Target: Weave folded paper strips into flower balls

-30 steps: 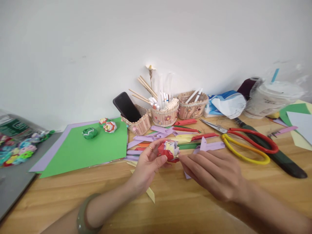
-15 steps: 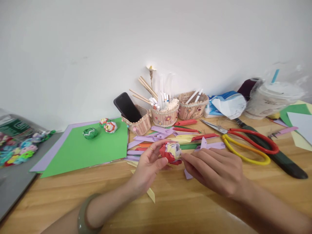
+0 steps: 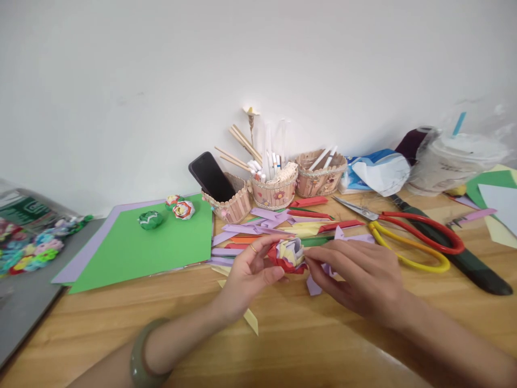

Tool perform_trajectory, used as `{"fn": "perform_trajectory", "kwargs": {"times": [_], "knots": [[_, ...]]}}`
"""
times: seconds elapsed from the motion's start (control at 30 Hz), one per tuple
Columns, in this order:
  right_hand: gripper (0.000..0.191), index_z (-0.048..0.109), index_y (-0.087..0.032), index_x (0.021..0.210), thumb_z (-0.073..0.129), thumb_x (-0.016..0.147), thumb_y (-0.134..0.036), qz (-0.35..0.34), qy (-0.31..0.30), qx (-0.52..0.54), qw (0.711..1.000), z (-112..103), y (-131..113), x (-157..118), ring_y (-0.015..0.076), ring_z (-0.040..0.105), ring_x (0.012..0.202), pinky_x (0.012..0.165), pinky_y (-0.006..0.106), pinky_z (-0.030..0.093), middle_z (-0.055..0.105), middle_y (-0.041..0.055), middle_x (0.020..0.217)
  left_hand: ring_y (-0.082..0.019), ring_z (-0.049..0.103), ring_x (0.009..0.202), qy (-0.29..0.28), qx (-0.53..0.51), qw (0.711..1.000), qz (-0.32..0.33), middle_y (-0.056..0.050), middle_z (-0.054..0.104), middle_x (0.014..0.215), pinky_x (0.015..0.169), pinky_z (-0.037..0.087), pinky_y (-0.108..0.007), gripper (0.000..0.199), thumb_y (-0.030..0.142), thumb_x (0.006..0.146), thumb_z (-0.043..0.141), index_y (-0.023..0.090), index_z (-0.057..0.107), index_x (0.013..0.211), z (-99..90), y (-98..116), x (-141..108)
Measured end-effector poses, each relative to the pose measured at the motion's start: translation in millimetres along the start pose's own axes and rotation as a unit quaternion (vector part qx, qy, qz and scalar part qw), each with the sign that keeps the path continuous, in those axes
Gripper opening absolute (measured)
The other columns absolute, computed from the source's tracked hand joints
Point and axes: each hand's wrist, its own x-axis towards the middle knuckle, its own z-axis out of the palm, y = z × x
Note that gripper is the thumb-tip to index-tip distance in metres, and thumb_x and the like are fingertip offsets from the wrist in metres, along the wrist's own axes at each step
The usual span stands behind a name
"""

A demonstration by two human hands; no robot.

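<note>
A folded paper flower (image 3: 288, 255), red outside with yellow and pale lilac layers inside, is held above the wooden table. My left hand (image 3: 251, 277) grips it from the left, thumb in front and fingers behind. At its right edge my right hand (image 3: 355, 275) pinches the paper, with its fingertips together. Lilac paper (image 3: 314, 284) shows beneath the right fingers. Behind both hands lie folded strips (image 3: 274, 218) in lilac, red, yellow, green and orange. A pale yellow strip (image 3: 251, 320) rests by my left wrist.
Scissors (image 3: 374, 216) with red and yellow handles lie at right beside a black tool (image 3: 480, 275). Three wooden baskets (image 3: 274, 195) stand at the wall, one holding a phone (image 3: 212, 177). Green paper (image 3: 141, 253) bears small paper balls. A plastic cup (image 3: 456, 161) stands far right.
The flower is turned slightly, so its yellow and lilac inside faces the camera more. My hands have shifted slightly right with it, and the lilac paper under the right fingers shows more.
</note>
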Motion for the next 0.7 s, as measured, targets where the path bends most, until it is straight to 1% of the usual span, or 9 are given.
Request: {"fn": "perform_trajectory", "kwargs": {"times": [0.13,0.2,0.33,0.47,0.53,0.6,0.7], "knots": [[0.015,0.056,-0.022,0.087,0.054,0.081,-0.009,0.105,0.036,0.093,0.989,-6.6,-0.9,7.4,0.0081,0.053,0.047,0.045,0.021,0.041,0.062,-0.0023,0.063,-0.017,0.059,0.097,-0.003,-0.002,1.0,0.02,-0.004,0.059,0.119,0.069,0.049,-0.02,0.039,0.018,0.073,0.067,0.029,0.061,0.109,0.5,0.5,0.5],[0.017,0.056,-0.022,0.088,0.053,0.08,-0.007,0.129,0.043,0.126,0.983,-9.8,-2.0,10.2,0.0074,0.05,0.045,0.042,0.02,0.04,0.061,-0.0028,0.061,-0.017,0.059,0.097,-0.003,0.0,1.0,0.027,-0.004,0.058,0.121,0.072,0.049,-0.022,0.04,0.018,0.073,0.067,0.029,0.06,0.111,0.3,0.0,1.0],[0.016,0.056,-0.02,0.088,0.052,0.08,-0.007,0.109,0.008,0.195,0.975,-11.8,-6.1,11.1,0.0081,0.053,0.049,0.043,0.02,0.042,0.061,-0.0013,0.063,-0.019,0.06,0.098,-0.001,0.004,1.0,0.028,-0.004,0.061,0.118,0.08,0.049,-0.028,0.044,0.017,0.07,0.069,0.029,0.059,0.112,0.3,-1.7,2.7],[0.016,0.057,-0.019,0.089,0.051,0.08,-0.007,0.094,-0.013,0.215,0.972,-10.1,-8.6,9.6,0.0077,0.052,0.05,0.045,0.019,0.042,0.059,-0.0013,0.063,-0.019,0.058,0.101,-0.004,0.003,0.999,0.043,-0.003,0.059,0.12,0.085,0.047,-0.029,0.048,0.016,0.068,0.07,0.03,0.059,0.112,1.5,-2.2,3.6],[0.016,0.057,-0.018,0.089,0.051,0.08,-0.006,0.104,-0.016,0.221,0.97,-9.2,-7.8,9.0,0.0073,0.051,0.05,0.045,0.018,0.041,0.059,-0.0012,0.063,-0.018,0.059,0.097,0.0,-0.006,0.999,0.037,-0.003,0.06,0.117,0.08,0.048,-0.026,0.049,0.016,0.067,0.071,0.03,0.059,0.113,1.7,-1.7,3.3],[0.017,0.058,-0.017,0.091,0.051,0.08,-0.005,0.107,-0.014,0.219,0.97,-8.4,-6.1,8.2,0.007,0.05,0.049,0.044,0.018,0.04,0.058,-0.0011,0.062,-0.016,0.061,0.09,0.01,-0.017,1.0,0.022,-0.003,0.062,0.115,0.072,0.05,-0.023,0.049,0.016,0.067,0.072,0.03,0.059,0.112,1.3,-1.2,2.6],[0.019,0.059,-0.016,0.093,0.051,0.079,-0.005,0.075,-0.018,0.192,0.978,-7.7,-4.6,6.7,0.0078,0.049,0.048,0.044,0.019,0.039,0.059,-0.0005,0.061,-0.016,0.061,0.089,0.022,-0.024,0.999,0.004,-0.004,0.063,0.112,0.063,0.049,-0.02,0.048,0.017,0.068,0.071,0.029,0.058,0.112,0.7,-0.5,1.5]]}}
